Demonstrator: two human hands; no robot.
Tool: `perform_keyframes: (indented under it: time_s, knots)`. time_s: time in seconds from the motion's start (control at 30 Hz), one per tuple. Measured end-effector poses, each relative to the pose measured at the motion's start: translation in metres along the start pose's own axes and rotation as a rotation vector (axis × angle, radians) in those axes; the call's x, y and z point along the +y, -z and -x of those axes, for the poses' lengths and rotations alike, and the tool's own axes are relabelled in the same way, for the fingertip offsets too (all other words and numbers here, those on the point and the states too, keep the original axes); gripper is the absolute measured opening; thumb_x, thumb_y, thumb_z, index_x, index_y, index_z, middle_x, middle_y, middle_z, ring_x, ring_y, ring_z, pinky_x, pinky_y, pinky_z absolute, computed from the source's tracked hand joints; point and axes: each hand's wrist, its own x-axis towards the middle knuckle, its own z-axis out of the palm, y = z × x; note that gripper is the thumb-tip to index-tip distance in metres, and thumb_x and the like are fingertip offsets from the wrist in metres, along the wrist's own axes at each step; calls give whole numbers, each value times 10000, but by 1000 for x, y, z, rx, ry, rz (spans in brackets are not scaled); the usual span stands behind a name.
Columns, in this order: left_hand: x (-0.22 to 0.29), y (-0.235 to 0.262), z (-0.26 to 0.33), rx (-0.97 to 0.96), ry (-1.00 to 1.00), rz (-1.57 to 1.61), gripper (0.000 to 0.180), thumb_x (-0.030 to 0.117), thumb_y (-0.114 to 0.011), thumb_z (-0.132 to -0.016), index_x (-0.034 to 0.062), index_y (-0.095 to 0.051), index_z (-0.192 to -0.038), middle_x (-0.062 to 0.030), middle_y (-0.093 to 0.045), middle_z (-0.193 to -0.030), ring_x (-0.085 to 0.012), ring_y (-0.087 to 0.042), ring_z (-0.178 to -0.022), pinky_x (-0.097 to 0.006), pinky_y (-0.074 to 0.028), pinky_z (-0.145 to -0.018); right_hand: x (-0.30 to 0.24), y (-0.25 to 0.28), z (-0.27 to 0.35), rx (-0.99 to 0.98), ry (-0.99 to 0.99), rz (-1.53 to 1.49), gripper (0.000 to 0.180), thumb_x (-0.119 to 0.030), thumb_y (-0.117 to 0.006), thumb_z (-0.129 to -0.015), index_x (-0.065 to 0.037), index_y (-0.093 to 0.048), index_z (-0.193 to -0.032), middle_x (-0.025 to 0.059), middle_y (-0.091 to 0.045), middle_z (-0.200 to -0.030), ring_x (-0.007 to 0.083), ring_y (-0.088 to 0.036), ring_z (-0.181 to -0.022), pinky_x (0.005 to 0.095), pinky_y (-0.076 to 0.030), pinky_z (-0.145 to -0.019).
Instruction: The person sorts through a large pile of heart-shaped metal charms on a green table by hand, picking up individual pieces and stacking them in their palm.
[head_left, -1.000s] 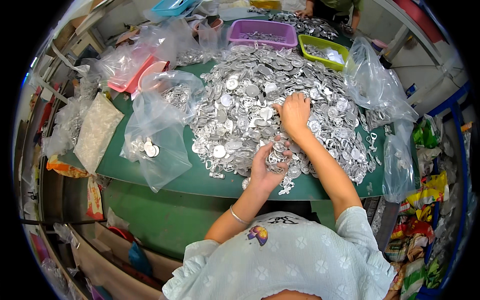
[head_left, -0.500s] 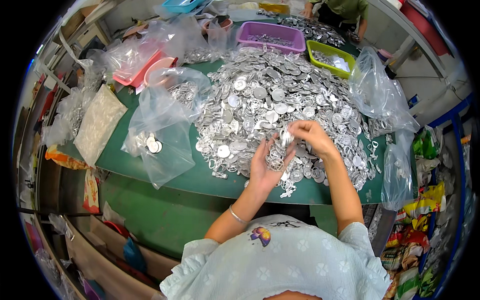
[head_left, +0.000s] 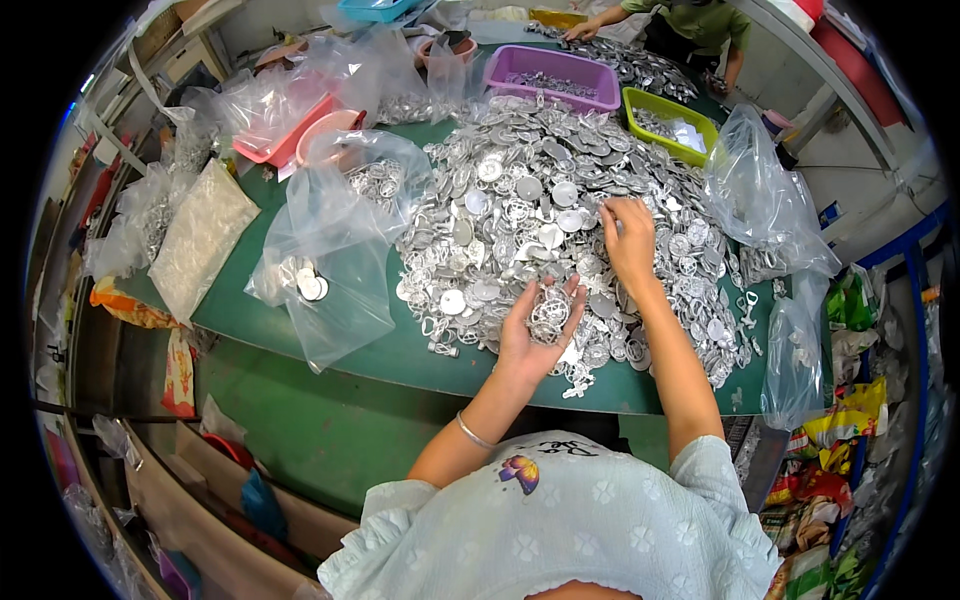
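A broad heap of silver-grey metal pieces (head_left: pixel 520 190), round discs and openwork shapes mixed, covers the green table (head_left: pixel 380 350). At the heap's near edge my left hand (head_left: pixel 535 345) is palm up, fingers curled round several openwork metal pieces (head_left: pixel 550 313). My right hand (head_left: pixel 632 245) reaches over the heap's right part, its bent fingertips at the pieces and its thumb apart from the forefinger. I see nothing held between them. Left of the heap lies a clear plastic bag (head_left: pixel 335 265) with pale discs (head_left: pixel 312 286) in it.
Behind the heap stand a purple basin (head_left: pixel 553 62) and a yellow-green basin (head_left: pixel 672 148), both with metal pieces inside. Clear bags (head_left: pixel 750 190) flank the heap on the right. Pink trays (head_left: pixel 290 140) stand at far left. Across the table, a person in a green top (head_left: pixel 700 28) handles pieces.
My right hand has moved away from my left hand, up and to the right, onto the heap. My left hand keeps its openwork pieces. The other person's arm has reached further over the table.
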Motion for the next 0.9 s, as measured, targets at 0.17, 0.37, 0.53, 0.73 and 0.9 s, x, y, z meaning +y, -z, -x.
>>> perform_keyframes:
  time_s: [0.17,0.37,0.53,0.73,0.9]
  knots:
    - [0,-14,4,62,-150,-172,241,255,-530,-906,123,-523,-1107,-126,-541,-1150,-262,-536,-1034,-342,-501,-814,-66,43,12,-491,284,-219,120,-82,-631,-765,-11,-638,-861,98,-624,-832,262,-560,-834,371,-421,-747]
    - [9,-4,-2,-62,-7,47,261,176,-577,-874,169,-524,-1129,-102,-530,-1122,-201,-519,-946,-252,-456,-616,-36,-9,-9,-335,-172,-327,187,-162,-666,-756,-27,-649,-884,68,-615,-877,251,-533,-863,352,-398,-785]
    - [16,-2,7,-37,-29,123,272,150,-595,-850,162,-545,-1117,-95,-510,-1151,-185,-496,-947,-201,-405,-562,-49,-71,-16,-341,149,232,286,-257,-718,-702,-57,-623,-883,74,-569,-867,254,-490,-894,369,-367,-761]
    - [27,2,11,10,-263,-78,279,243,-577,-878,143,-527,-1133,-146,-532,-1163,-302,-524,-1089,-351,-508,-859,-57,-46,-6,-416,-291,-445,207,-149,-711,-750,-14,-556,-770,28,-541,-668,130,-521,-625,292,-386,-540]
    - [41,-4,10,-42,-236,-134,319,328,-563,-879,124,-527,-1122,-156,-524,-1195,-347,-509,-1109,-449,-472,-912,-67,-17,-19,-896,-402,-829,214,-201,-681,-798,-6,-595,-773,12,-554,-665,93,-509,-614,248,-401,-535]
